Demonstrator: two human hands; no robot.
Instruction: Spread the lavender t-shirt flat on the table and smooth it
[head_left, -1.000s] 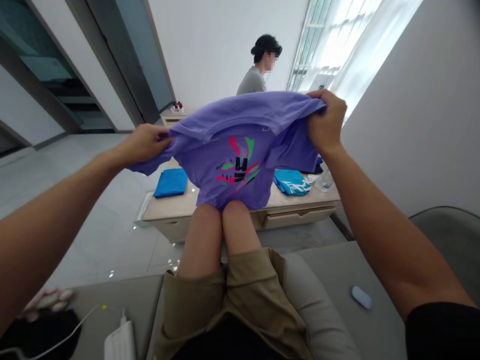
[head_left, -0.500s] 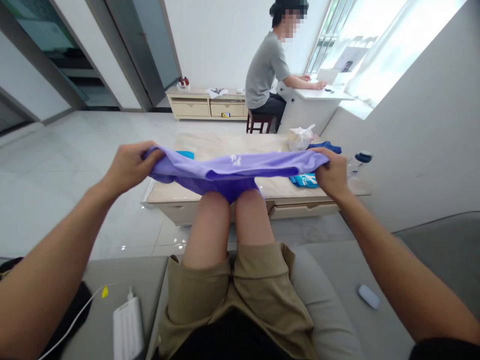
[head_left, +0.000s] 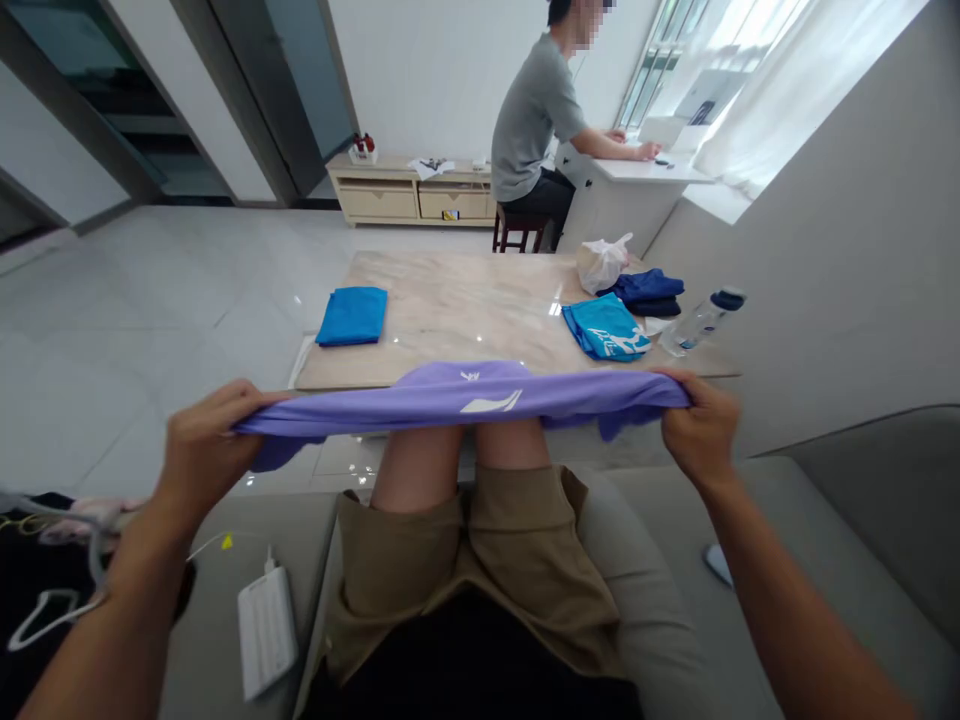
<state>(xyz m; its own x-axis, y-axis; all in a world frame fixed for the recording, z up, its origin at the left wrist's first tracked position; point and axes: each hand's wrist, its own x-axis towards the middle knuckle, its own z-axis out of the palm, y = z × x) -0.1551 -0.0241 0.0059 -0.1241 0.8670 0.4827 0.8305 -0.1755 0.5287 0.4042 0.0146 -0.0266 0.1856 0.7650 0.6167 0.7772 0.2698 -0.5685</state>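
Observation:
A purple shirt with white prints is stretched taut between my two hands, just above my knees. My left hand grips its left end, fingers wrapped round the cloth. At the other end, my right hand is closed on the fabric. Part of the shirt hangs behind the stretched strip, its back portion reaching the table's near edge. Beyond it on the marble-topped table lie a folded blue cloth to the left and a folded turquoise garment with white lettering to the right.
On the table's right stand a white plastic bag, folded dark blue clothes and a clear bottle. A white power bank and hangers lie on the sofa to the left. A person sits at a desk beyond.
Both hands have come lower and moved farther apart, pulling the purple shirt into a longer, narrower strip. A larger white print now shows, and the folded blue cloth is uncovered.

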